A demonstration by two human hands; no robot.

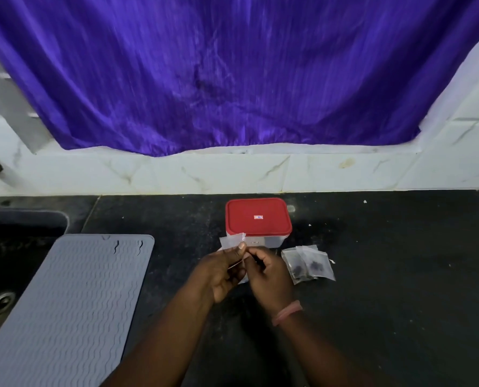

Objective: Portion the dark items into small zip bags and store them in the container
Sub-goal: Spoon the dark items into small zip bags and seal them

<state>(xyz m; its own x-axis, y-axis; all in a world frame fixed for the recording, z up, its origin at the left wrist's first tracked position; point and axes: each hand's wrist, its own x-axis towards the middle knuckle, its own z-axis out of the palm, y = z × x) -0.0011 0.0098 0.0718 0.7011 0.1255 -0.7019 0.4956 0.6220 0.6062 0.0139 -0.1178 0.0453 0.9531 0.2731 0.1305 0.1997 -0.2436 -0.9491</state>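
My hands (242, 270) cover most of the zip bag (232, 241), so I cannot tell what is in it. The sink (14, 247) runs off the left edge. The container's label (258, 217) is too small to read.

Black counter (386, 303) carries a red-lidded container (258, 219); filled zip bags (308, 265); grey ribbed mat (73, 303).

A glossy purple satin-like curtain (232, 74) is hanging at twelve o'clock, shining over veined, polished marble-look tiles (176, 171). A matt grey ribbed silicone mat (73, 297) is lying at eight o'clock on the speckled black stone counter (400, 275). The container's smooth red plastic lid (257, 216) is gleaming; thin clear plastic zip bags (308, 263) are crinkling at three o'clock.
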